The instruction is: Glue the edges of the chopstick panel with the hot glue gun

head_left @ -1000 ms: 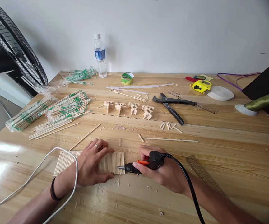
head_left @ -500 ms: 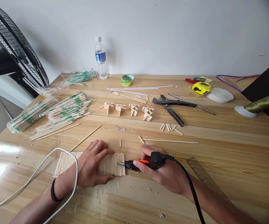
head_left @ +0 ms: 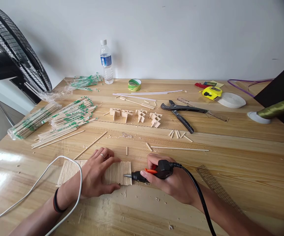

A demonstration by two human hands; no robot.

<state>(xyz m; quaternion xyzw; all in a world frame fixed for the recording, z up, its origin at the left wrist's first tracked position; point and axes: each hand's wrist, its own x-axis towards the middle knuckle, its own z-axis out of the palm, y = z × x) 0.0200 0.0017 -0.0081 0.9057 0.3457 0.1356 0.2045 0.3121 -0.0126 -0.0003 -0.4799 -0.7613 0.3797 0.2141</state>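
Setting: wooden workbench against a plain white wall, seen from my head camera; shavings and offcuts are scattered over it.
Panel: the stick panel, a flat mat of short sticks laid side by side, lies near my edge of the bench, just left of centre.
Left hand: my left hand lies flat on the panel with fingers spread, pressing down rather than closing around anything.
Right hand: my right hand is wrapped around the glue gun, black with an orange trigger; its nozzle touches the panel's right edge.
Progress: I judge the panel mostly assembled, since it already reads as one continuous mat; work is at its right-hand end.
Left to do: I can't tell how many more sticks it needs.
Made parts: four small stick assemblies stand in a row at mid-bench, so I take other pieces as finished.
Stock: wrapped chopstick bundles lie far left, loose long sticks beyond my hands, and cut short pieces near the cutters.
Cables: a white cable loops across my left wrist; the gun's black cord runs back along my right arm.
Further off: water bottle, tape roll, yellow tape measure, and a fan at the left.
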